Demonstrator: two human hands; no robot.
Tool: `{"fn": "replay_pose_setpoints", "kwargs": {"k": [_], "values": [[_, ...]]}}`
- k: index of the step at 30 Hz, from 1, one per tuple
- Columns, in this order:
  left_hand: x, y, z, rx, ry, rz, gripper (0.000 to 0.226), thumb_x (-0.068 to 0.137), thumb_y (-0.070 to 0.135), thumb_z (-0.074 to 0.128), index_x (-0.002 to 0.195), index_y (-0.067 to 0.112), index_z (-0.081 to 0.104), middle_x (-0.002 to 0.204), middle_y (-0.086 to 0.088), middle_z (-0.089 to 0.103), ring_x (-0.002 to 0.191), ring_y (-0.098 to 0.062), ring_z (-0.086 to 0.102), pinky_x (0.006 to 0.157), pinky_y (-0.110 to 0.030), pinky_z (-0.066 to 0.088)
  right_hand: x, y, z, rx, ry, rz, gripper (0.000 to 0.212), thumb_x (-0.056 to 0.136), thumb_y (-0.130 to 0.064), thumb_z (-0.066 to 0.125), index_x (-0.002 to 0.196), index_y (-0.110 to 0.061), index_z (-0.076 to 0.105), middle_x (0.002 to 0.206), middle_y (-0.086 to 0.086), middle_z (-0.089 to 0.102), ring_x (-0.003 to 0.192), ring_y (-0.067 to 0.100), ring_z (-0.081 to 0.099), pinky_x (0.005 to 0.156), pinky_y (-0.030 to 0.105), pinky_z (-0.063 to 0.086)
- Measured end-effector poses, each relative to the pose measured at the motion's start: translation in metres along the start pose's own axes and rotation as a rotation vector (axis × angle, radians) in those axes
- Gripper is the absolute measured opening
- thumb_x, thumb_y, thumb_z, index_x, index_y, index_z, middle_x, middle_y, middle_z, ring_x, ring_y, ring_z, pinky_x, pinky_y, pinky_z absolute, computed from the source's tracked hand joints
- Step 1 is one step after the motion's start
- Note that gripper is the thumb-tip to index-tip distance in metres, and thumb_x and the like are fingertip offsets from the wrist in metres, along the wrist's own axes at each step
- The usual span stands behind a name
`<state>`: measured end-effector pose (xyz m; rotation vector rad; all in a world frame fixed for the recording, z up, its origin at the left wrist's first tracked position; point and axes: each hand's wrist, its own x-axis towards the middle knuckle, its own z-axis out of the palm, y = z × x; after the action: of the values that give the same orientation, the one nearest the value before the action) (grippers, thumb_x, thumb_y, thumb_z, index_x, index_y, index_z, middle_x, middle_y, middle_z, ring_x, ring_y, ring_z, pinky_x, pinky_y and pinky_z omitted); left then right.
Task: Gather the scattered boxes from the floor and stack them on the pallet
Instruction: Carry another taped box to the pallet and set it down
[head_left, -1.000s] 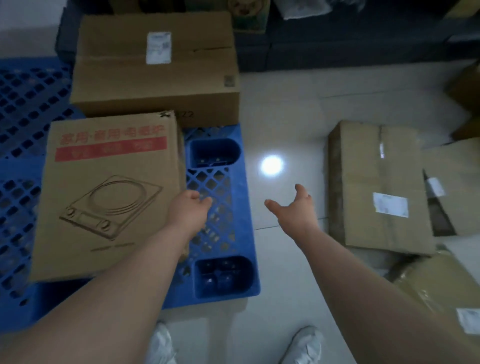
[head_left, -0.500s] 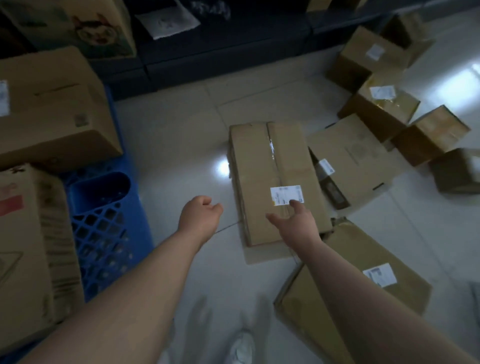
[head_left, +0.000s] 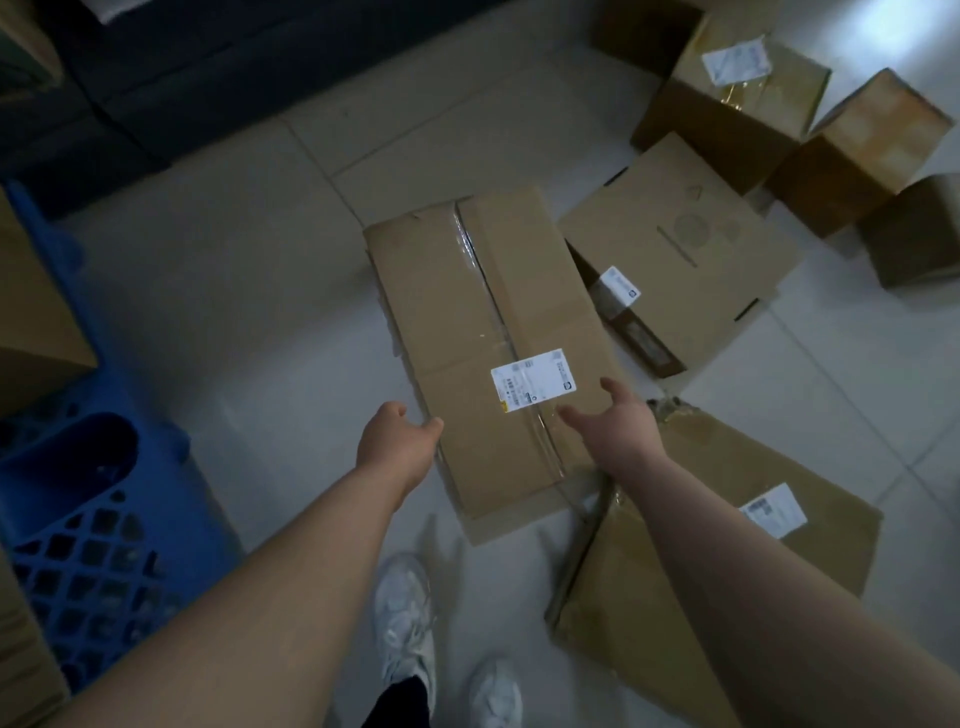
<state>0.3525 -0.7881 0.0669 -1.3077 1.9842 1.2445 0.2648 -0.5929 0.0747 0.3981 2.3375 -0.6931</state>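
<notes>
Two hands reach for the long box (head_left: 498, 343) on the floor: left hand (head_left: 397, 441) at its left edge, right hand (head_left: 613, 431) over it, fingers apart. Next: grip both sides, carry to pallet (head_left: 93, 499).

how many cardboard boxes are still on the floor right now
7, maybe more out of frame: long taped brown cardboard box under both hands; flat one to its right; crumpled one nearest; labelled one, one behind it, and two small ones far right.

Long box (head_left: 498, 353) matt brown cardboard, glossy clear tape seam; pallet (head_left: 98, 519) blue plastic lattice; floor (head_left: 234, 291) glossy tile.
</notes>
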Motion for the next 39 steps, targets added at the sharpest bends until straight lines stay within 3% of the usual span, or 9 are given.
{"fn": "replay_pose_setpoints", "kwargs": {"k": [5, 9, 15, 18, 23, 26, 30, 34, 39], "values": [[0.051, -0.006, 0.044, 0.0, -0.019, -0.092, 0.076, 0.088, 0.039, 0.063, 0.148, 0.008, 0.026, 0.151, -0.011, 0.036, 0.135, -0.029, 0.039, 0.108, -0.034, 0.032, 0.071, 0.027, 0.014, -0.029, 0.0, 0.056, 0.088, 0.078, -0.052, 0.07, 0.149, -0.021, 0.029, 0.146, 0.007, 0.044, 0.13, 0.029, 0.046, 0.104, 0.049, 0.042], [0.093, -0.011, 0.082, -0.033, 0.027, -0.156, 0.079, 0.084, 0.039, 0.068, 0.144, 0.006, 0.029, 0.148, -0.012, 0.039, 0.132, -0.031, 0.042, 0.104, -0.035, 0.036, 0.133, 0.055, 0.031, -0.07, -0.02, 0.103, 0.097, 0.074, -0.053, 0.073, 0.151, -0.021, 0.024, 0.15, 0.007, 0.04, 0.131, 0.03, 0.046, 0.104, 0.05, 0.042], [0.155, -0.031, 0.123, -0.117, 0.108, -0.252, 0.107, 0.066, 0.053, 0.079, 0.146, 0.011, 0.021, 0.146, -0.012, 0.039, 0.13, -0.033, 0.045, 0.104, -0.047, 0.042, 0.201, 0.082, 0.055, -0.124, -0.007, 0.123, 0.111, 0.064, -0.058, 0.078, 0.151, -0.024, 0.019, 0.152, 0.007, 0.032, 0.137, 0.032, 0.035, 0.111, 0.054, 0.032], [0.17, -0.04, 0.135, -0.17, 0.126, -0.267, 0.118, 0.054, 0.056, 0.083, 0.144, 0.015, 0.019, 0.144, -0.011, 0.042, 0.125, -0.033, 0.05, 0.101, -0.049, 0.044, 0.22, 0.086, 0.061, -0.114, -0.001, 0.146, 0.124, 0.058, -0.058, 0.082, 0.152, -0.027, 0.008, 0.157, 0.006, 0.022, 0.142, 0.032, 0.025, 0.115, 0.055, 0.024], [0.178, -0.049, 0.151, -0.286, 0.12, -0.263, 0.096, 0.064, 0.039, 0.085, 0.135, 0.011, 0.027, 0.139, -0.005, 0.047, 0.124, -0.028, 0.049, 0.102, -0.038, 0.041, 0.243, 0.086, 0.06, -0.055, -0.039, 0.165, 0.147, 0.024, -0.066, 0.082, 0.148, -0.025, 0.013, 0.151, 0.005, 0.029, 0.138, 0.031, 0.031, 0.112, 0.054, 0.028], [0.179, -0.05, 0.155, -0.312, 0.125, -0.255, 0.098, 0.06, 0.04, 0.088, 0.132, 0.013, 0.027, 0.137, -0.007, 0.046, 0.122, -0.029, 0.049, 0.104, -0.043, 0.041, 0.247, 0.084, 0.06, -0.015, -0.048, 0.179, 0.148, 0.014, -0.066, 0.079, 0.143, -0.022, 0.021, 0.143, 0.004, 0.038, 0.131, 0.029, 0.04, 0.108, 0.052, 0.036], [0.176, -0.053, 0.146, -0.336, 0.141, -0.25, 0.104, 0.053, 0.04, 0.091, 0.131, 0.017, 0.027, 0.136, -0.006, 0.045, 0.121, -0.029, 0.049, 0.104, -0.048, 0.041, 0.235, 0.081, 0.065, 0.045, -0.027, 0.167, 0.142, 0.013, -0.067, 0.081, 0.138, -0.022, 0.029, 0.135, 0.004, 0.046, 0.125, 0.029, 0.046, 0.103, 0.051, 0.041], [0.169, -0.052, 0.121, -0.402, 0.177, -0.224, 0.102, 0.05, 0.036, 0.093, 0.129, 0.018, 0.031, 0.132, -0.004, 0.047, 0.117, -0.026, 0.051, 0.101, -0.044, 0.043, 0.204, 0.066, 0.066, 0.041, 0.015, 0.154, 0.137, 0.017, -0.072, 0.076, 0.136, -0.023, 0.03, 0.138, 0.007, 0.042, 0.128, 0.032, 0.043, 0.106, 0.054, 0.036], [0.143, -0.053, 0.083, -0.446, 0.178, -0.239, 0.104, 0.044, 0.035, 0.094, 0.127, 0.02, 0.033, 0.129, -0.004, 0.049, 0.114, -0.027, 0.053, 0.099, -0.046, 0.046, 0.155, 0.041, 0.051, -0.009, 0.029, 0.145, 0.12, 0.046, -0.065, 0.083, 0.142, -0.021, 0.027, 0.143, 0.009, 0.039, 0.133, 0.035, 0.034, 0.112, 0.054, 0.026]]}}
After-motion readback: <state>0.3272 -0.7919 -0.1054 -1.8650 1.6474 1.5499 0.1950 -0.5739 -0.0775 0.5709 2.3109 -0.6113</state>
